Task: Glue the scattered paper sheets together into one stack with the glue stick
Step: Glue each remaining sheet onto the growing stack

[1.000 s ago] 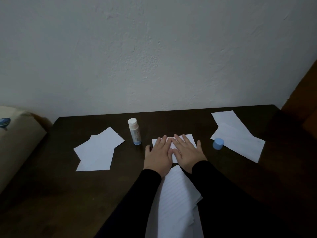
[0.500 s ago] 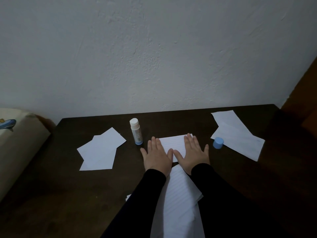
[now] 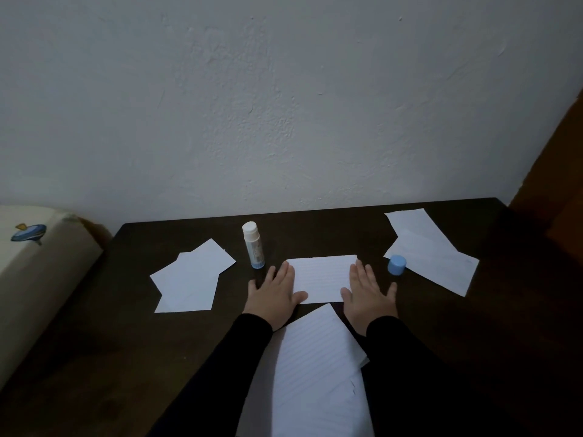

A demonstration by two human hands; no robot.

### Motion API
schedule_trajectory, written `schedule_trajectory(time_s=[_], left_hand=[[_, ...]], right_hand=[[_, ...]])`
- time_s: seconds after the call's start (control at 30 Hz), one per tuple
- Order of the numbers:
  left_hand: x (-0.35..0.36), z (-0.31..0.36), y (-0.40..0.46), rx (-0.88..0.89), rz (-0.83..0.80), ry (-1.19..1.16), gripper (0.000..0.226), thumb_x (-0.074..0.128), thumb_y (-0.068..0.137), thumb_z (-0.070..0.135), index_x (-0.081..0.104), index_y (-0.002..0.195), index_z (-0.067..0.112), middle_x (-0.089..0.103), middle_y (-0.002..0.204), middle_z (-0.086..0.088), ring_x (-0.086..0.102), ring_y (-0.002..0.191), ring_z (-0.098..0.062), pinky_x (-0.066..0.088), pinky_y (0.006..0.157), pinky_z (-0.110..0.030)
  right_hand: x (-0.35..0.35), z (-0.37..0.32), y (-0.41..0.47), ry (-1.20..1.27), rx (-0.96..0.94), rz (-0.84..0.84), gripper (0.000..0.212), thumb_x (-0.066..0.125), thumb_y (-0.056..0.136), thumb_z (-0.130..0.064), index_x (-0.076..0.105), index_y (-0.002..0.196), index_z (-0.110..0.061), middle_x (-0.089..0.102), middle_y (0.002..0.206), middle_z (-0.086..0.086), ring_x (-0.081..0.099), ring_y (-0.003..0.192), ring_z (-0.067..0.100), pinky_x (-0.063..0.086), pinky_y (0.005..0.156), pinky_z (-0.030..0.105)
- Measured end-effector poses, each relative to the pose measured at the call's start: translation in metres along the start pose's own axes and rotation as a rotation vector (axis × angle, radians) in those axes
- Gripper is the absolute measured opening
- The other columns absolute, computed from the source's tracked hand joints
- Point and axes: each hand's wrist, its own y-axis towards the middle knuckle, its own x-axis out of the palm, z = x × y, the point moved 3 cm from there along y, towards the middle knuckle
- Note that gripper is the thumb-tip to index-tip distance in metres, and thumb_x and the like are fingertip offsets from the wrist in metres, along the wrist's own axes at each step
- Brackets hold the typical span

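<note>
A small lined paper stack (image 3: 321, 277) lies flat at the middle of the dark table (image 3: 104, 357). My left hand (image 3: 273, 293) lies flat with straight fingers on the stack's left edge, and my right hand (image 3: 366, 293) lies flat on its right edge. The uncapped glue stick (image 3: 252, 245) stands upright just left of the stack. Its blue cap (image 3: 396, 264) sits to the right. Loose sheets lie at the left (image 3: 189, 280), at the right (image 3: 432, 250) and between my forearms (image 3: 315, 367).
A white wall rises right behind the table's far edge. A cream cushion (image 3: 34, 266) with a blue print lies off the table's left side. Brown wood (image 3: 558, 171) stands at the far right.
My hands have slid apart from the middle of the small stack out to its left and right edges, uncovering its lined top sheet.
</note>
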Motion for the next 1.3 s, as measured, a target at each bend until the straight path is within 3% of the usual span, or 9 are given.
schedule_trajectory(time_s=[0.2,0.27,0.33,0.43,0.53,0.7,0.93,1.07,1.3], left_hand=[[0.003,-0.001,-0.016,-0.057,0.053,-0.029,0.053,0.027,0.104,0.04,0.02,0.153,0.021,0.009,0.163,0.003,0.008,0.149,-0.02,0.013,0.114,-0.059],[0.001,-0.005,-0.024,-0.092,0.237,-0.262,0.043,0.033,0.103,0.037,0.043,0.142,0.021,0.037,0.153,0.002,0.032,0.141,-0.018,0.024,0.113,-0.051],[-0.005,-0.014,-0.031,-0.204,0.47,-0.594,0.03,0.047,0.099,0.032,0.057,0.126,0.021,0.06,0.128,0.001,0.054,0.118,-0.016,0.041,0.103,-0.038],[-0.014,-0.028,-0.023,-0.409,0.573,-0.968,0.044,0.064,0.091,0.02,0.048,0.132,0.017,0.054,0.133,-0.005,0.054,0.118,-0.019,0.046,0.101,-0.035],[-0.025,-0.036,-0.007,-0.466,0.57,-1.095,0.069,0.069,0.087,0.014,0.031,0.145,0.017,0.041,0.148,-0.006,0.042,0.135,-0.026,0.039,0.11,-0.042],[-0.028,-0.044,0.013,-0.396,0.451,-0.918,0.054,0.062,0.093,0.025,0.039,0.141,0.017,0.051,0.141,-0.006,0.049,0.128,-0.026,0.041,0.107,-0.043],[-0.025,-0.069,-0.023,-0.46,0.581,-0.624,0.029,0.048,0.097,0.035,0.049,0.115,0.012,0.06,0.113,-0.011,0.057,0.097,-0.023,0.047,0.089,-0.043],[-0.016,-0.108,-0.061,-0.545,0.564,-0.339,0.029,0.06,0.088,0.036,0.051,0.104,0.013,0.054,0.101,-0.005,0.052,0.101,-0.024,0.039,0.092,-0.047],[0.01,-0.113,-0.072,-0.544,0.573,-0.426,0.023,0.059,0.087,0.037,0.053,0.1,0.019,0.057,0.09,0.0,0.055,0.085,-0.018,0.035,0.095,-0.044]], right_hand=[[-0.004,0.01,-0.015,-0.008,0.019,-0.014,0.058,0.017,0.102,-0.037,-0.003,0.153,-0.018,-0.009,0.161,-0.004,-0.01,0.147,0.018,0.003,0.115,0.057],[-0.01,0.006,-0.013,0.013,0.036,-0.017,0.059,0.019,0.101,-0.043,0.007,0.153,-0.017,0.001,0.161,-0.001,-0.004,0.148,0.022,0.006,0.115,0.057],[-0.018,0.003,-0.009,0.062,0.029,0.093,0.057,0.026,0.099,-0.048,0.026,0.148,-0.019,0.026,0.155,0.002,0.017,0.145,0.023,0.017,0.114,0.054],[-0.028,0.002,0.0,0.096,-0.035,0.249,0.052,0.041,0.095,-0.049,0.036,0.14,-0.023,0.043,0.139,0.0,0.039,0.127,0.019,0.035,0.106,0.043],[-0.027,0.0,0.016,0.074,-0.033,0.089,0.073,0.044,0.09,-0.06,0.022,0.149,-0.023,0.026,0.153,0.001,0.026,0.138,0.022,0.027,0.11,0.048],[-0.022,-0.003,0.024,0.028,0.01,-0.023,0.088,0.044,0.087,-0.068,0.007,0.153,-0.024,0.012,0.16,-0.003,0.008,0.147,0.024,0.013,0.114,0.056],[-0.018,-0.006,0.009,0.076,-0.006,0.182,0.067,0.051,0.088,-0.06,0.032,0.144,-0.029,0.042,0.141,-0.001,0.035,0.132,0.021,0.032,0.105,0.043],[-0.018,-0.011,0.0,0.304,0.01,0.271,0.055,0.065,0.086,-0.043,0.045,0.136,-0.033,0.05,0.128,-0.002,0.044,0.118,0.018,0.04,0.097,0.035],[-0.039,-0.023,-0.015,0.731,0.012,0.299,0.046,0.063,0.088,-0.004,0.055,0.13,-0.022,0.042,0.135,0.0,0.045,0.126,0.017,0.034,0.105,0.026]])
